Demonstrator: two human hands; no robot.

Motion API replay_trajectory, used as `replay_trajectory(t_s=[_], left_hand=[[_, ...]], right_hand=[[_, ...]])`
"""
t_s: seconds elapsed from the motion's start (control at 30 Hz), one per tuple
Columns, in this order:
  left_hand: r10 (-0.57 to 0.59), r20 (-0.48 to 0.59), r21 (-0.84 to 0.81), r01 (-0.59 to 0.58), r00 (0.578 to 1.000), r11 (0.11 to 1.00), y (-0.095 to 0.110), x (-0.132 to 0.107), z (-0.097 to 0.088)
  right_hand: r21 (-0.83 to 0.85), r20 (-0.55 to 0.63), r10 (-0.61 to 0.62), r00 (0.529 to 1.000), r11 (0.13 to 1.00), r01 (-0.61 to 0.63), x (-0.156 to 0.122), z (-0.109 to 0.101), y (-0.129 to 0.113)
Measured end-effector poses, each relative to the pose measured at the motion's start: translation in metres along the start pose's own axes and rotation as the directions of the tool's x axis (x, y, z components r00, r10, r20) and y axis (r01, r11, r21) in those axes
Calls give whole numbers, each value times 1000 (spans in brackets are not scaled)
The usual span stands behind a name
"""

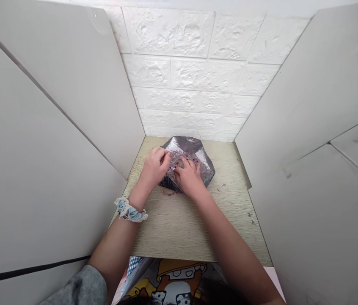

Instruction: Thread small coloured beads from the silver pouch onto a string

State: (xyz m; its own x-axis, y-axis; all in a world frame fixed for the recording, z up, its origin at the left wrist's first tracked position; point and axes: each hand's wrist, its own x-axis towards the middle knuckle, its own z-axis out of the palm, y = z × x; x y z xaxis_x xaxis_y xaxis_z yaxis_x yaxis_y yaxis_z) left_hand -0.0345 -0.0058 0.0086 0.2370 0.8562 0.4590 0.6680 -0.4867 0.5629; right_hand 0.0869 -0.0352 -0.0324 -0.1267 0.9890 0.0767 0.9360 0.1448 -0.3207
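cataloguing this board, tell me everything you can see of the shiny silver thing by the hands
The silver thing looks like creased metallic fabric or foil, angular in outline, shiny in patches. It rests on the board near the white wall, bearing a mass of tiny multicoloured beads. The left hand is at its left side; the right hand is on the beads. Whether bag or sheet, I can't tell.

Silver-gry bag [188, 146], multicol. beads [176, 159], lt-blue & wht scrunchie [130, 212], wht brick-patt. wall [191, 74]
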Motion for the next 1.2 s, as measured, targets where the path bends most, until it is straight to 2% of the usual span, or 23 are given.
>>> replay_trajectory(t_s=[0.07,0.13,0.2,0.27,0.33,0.4,0.53,0.7,0.77,0.83,0.9,0.93,0.97,1.03,1.1,1.13,1.2], left_hand=[[-32,-36,-87,28,999,996,0,1,0],[-117,-7,-279,110,993,954,0,1,-1],[-220,120,-515,250,968,820,1,2,-2],[-277,281,-670,395,919,628,2,3,-4],[-296,397,-716,495,869,493,3,4,-6],[-298,469,-707,556,831,437,4,4,-7],[-294,530,-673,606,795,425,5,4,-7],[-312,562,-617,639,766,459,7,4,-7],[-309,578,-589,648,755,483,8,3,-7],[-297,595,-561,651,747,511,9,3,-7],[-296,604,-535,651,740,538,10,3,-7],[-299,604,-522,650,739,552,11,3,-7],[-303,602,-509,647,739,567,12,3,-7],[-308,593,-483,635,744,603,14,2,-7],[-306,584,-454,615,752,645,16,2,-7],[-304,578,-440,604,757,665,17,2,-7],[-299,567,-420,582,768,697,19,2,-7]], right_hand=[[-9,1,-15,1000,1000,15,0,1,0],[-10,-2,-26,1000,1000,26,0,1,0],[-8,-14,-29,999,1000,29,0,2,0],[-3,-25,-29,999,1000,29,0,1,1],[1,-28,-23,999,1000,23,1,0,1],[8,-23,-3,1000,1000,3,1,-1,1],[22,1,67,998,998,-67,1,-2,0],[19,-27,98,995,995,-97,1,1,0],[73,-64,125,990,990,-120,3,-1,1],[232,-127,159,979,965,-127,6,-4,2],[499,-165,212,963,860,-104,9,-7,5],[652,-147,246,958,753,-94,10,-9,6],[794,-101,278,955,601,-91,12,-10,7],[969,31,297,954,225,-101,13,-12,7],[990,125,260,957,-94,-103,12,-12,5],[974,152,235,960,-199,-105,11,-12,4],[940,187,191,964,-320,-119,10,-13,1]])
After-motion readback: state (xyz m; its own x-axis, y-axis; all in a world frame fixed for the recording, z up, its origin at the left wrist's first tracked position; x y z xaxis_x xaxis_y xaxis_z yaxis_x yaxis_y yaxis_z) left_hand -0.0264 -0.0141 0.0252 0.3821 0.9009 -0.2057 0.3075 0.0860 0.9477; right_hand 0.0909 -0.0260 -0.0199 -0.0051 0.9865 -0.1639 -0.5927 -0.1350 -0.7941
